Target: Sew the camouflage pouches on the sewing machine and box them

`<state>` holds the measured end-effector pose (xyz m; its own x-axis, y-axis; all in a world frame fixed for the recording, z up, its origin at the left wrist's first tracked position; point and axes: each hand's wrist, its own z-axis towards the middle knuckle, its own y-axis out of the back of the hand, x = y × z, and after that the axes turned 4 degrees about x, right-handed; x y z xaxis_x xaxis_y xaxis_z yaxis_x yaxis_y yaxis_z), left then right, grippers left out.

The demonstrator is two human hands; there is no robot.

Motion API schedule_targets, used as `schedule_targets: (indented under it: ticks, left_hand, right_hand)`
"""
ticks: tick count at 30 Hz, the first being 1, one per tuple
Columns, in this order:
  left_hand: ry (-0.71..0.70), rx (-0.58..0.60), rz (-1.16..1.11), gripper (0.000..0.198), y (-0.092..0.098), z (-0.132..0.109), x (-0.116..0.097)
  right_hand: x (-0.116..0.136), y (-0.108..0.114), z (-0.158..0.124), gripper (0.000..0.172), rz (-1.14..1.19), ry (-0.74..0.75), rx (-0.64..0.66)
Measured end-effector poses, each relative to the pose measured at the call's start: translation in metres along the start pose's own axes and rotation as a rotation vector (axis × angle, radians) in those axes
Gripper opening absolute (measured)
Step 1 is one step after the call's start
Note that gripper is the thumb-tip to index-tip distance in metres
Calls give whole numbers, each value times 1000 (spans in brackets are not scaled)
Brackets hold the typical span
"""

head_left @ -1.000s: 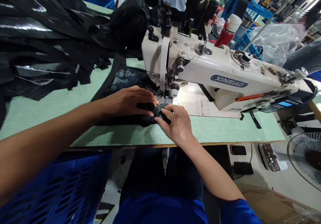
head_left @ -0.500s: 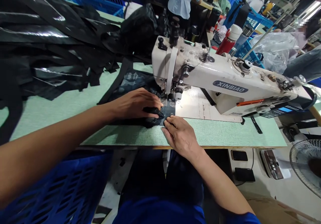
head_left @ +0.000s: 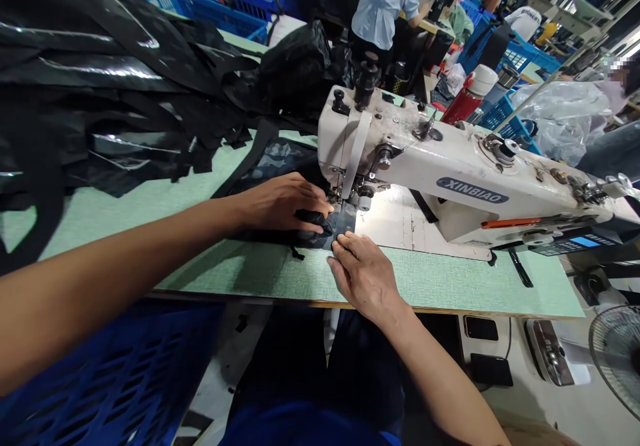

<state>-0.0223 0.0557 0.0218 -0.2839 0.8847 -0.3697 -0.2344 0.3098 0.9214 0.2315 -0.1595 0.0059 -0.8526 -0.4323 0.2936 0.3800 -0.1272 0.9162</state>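
Dark camouflage fabric [head_left: 283, 158] lies under the needle end of the white sewing machine [head_left: 423, 169]. My left hand [head_left: 287, 203] rests on it just left of the presser foot, its fingers curled around a bunched black fold. At the fabric's near right corner, my right hand [head_left: 367, 274] grips the edge between thumb and fingertips, close in front of the needle. The fingers partly hide the seam area. A short black strap end pokes out from the fabric's near edge.
Black straps and shiny strips [head_left: 115, 73] are heaped on the left of the green table [head_left: 200, 269]. A blue crate [head_left: 125, 373] stands below the table. A black tool [head_left: 521, 268] lies near the right end. A fan [head_left: 617, 353] is at far right; a person [head_left: 383, 9] works behind.
The whole view has shifted, so the machine and table appear lower and further right. Both hands keep their places on the fabric; a black strap end now shows at its near edge.
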Motion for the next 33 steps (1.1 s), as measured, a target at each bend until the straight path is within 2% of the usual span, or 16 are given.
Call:
schedule_targets:
  ticks: [7, 10, 16, 23, 33]
  left_hand:
    - [-9, 10, 13, 39, 9, 12, 4]
    - [-28, -5, -4, 38, 12, 17, 11]
    - [32, -23, 4, 34, 15, 28, 28]
    - [82, -38, 40, 37, 21, 38, 32]
    - [198, -118, 46, 39, 10, 32, 18]
  right_hand:
    - [-3, 6, 12, 38, -20, -45, 72]
    - [-4, 12, 23, 38, -27, -65, 129]
    - [-9, 24, 44, 37, -33, -84, 211]
    - [-20, 25, 56, 31, -52, -101, 195]
    - [-32, 16, 58, 32, -8, -107, 117]
